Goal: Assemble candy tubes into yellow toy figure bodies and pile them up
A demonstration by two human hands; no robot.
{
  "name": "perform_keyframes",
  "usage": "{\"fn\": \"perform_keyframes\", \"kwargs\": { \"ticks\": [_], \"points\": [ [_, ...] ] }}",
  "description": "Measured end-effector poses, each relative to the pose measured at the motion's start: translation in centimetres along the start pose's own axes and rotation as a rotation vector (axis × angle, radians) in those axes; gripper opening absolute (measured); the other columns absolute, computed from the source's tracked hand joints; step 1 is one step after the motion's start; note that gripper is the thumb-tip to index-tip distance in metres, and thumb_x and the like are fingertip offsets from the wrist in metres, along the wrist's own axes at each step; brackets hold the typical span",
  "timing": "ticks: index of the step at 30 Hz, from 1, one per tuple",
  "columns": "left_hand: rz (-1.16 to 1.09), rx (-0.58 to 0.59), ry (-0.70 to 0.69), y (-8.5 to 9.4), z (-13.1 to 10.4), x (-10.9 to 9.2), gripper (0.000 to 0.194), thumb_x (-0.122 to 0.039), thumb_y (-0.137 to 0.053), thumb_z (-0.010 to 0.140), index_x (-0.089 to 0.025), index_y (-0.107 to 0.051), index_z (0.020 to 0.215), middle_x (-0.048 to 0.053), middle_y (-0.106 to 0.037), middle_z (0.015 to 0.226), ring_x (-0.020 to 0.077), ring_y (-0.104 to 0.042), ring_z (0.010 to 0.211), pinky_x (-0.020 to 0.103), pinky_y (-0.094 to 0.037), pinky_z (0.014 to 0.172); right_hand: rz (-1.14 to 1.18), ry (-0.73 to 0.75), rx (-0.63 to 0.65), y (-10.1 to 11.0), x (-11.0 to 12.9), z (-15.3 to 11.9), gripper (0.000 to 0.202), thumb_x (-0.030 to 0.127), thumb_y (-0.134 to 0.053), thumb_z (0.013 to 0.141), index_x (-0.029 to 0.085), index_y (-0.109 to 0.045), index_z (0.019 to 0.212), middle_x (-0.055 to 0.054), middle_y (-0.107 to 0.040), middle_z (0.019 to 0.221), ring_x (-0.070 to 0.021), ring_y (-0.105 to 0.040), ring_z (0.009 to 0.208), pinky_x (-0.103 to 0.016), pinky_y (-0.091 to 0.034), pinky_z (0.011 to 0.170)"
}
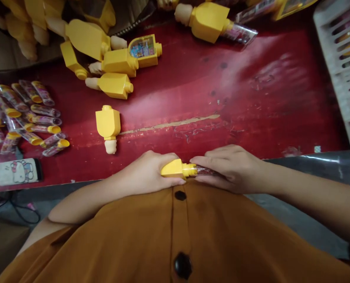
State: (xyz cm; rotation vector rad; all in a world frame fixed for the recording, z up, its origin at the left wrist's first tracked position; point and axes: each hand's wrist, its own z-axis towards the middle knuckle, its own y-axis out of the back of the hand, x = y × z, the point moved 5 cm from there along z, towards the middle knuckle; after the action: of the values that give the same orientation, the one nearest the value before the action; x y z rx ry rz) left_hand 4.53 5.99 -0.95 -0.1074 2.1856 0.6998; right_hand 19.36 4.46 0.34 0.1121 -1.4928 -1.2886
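Observation:
At the table's front edge, close to my body, my left hand (154,173) is wrapped round a yellow plastic piece (172,169). Its ridged neck points right and meets the end of a clear tube (206,170). My right hand (228,169) has its fingers closed round that tube and covers most of it. Another yellow piece with a pale knob (107,122) lies on the red table, up and to the left of my hands. Several similar yellow pieces (116,85) lie farther back.
Clear tubes with yellow rims (42,120) are heaped at the left, above a phone in a cartoon case (17,171). A cardboard box (4,51) stands back left, a white slotted crate (336,74) at right. A yellow piece with a tube (210,21) lies at the back.

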Motion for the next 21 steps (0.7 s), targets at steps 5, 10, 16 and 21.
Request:
{"fn": "perform_keyframes", "kwargs": {
  "ticks": [5, 10, 16, 21],
  "points": [
    [0.264, -0.003, 0.020, -0.9, -0.8, 0.2, 0.024, -0.042, -0.051, 0.077, -0.022, -0.056, 0.087, 0.000, -0.063, 0.069, 0.0153, -0.056, 0.059, 0.023, -0.034, 0.052, 0.346, -0.242, 0.199, -2.2, 0.0, 0.3, 0.024, 0.032, -0.047, 0.085, 0.013, -0.061, 0.088, -0.001, -0.059, 0.069, -0.0075, -0.051, 0.059, -0.018, -0.037, 0.054],
    [0.148, -0.069, 0.077, -1.5, -0.9, 1.1, 0.029, -0.047, -0.052, 0.075, -0.021, -0.055, 0.089, 0.001, -0.064, 0.073, 0.0149, -0.058, 0.063, 0.022, -0.038, 0.053, 0.781, -0.812, 0.200, -4.0, -0.9, -0.5, 0.029, 0.041, -0.051, 0.078, 0.015, -0.064, 0.081, -0.001, -0.062, 0.077, -0.0113, -0.056, 0.070, -0.018, -0.041, 0.058],
    [0.321, -0.072, 0.030, -1.9, -0.9, 0.7, 0.030, -0.045, -0.048, 0.078, -0.018, -0.054, 0.091, 0.003, -0.064, 0.071, 0.0170, -0.059, 0.060, 0.024, -0.039, 0.052, 1.254, -1.048, 0.317, -5.5, -0.8, -1.4, 0.038, 0.048, -0.056, 0.072, 0.011, -0.062, 0.076, -0.004, -0.059, 0.069, -0.0099, -0.050, 0.055, -0.022, -0.037, 0.049],
    [0.465, -0.066, -0.006, -2.3, -1.1, 0.5, 0.032, -0.046, -0.045, 0.080, -0.017, -0.053, 0.090, 0.004, -0.063, 0.066, 0.0185, -0.059, 0.057, 0.024, -0.038, 0.048, 1.410, -1.161, 0.345, -5.7, -0.7, -1.3, 0.033, 0.042, -0.064, 0.066, 0.009, -0.060, 0.069, 0.000, -0.050, 0.053, -0.0050, -0.039, 0.044, -0.018, -0.028, 0.042]
  ]
}}
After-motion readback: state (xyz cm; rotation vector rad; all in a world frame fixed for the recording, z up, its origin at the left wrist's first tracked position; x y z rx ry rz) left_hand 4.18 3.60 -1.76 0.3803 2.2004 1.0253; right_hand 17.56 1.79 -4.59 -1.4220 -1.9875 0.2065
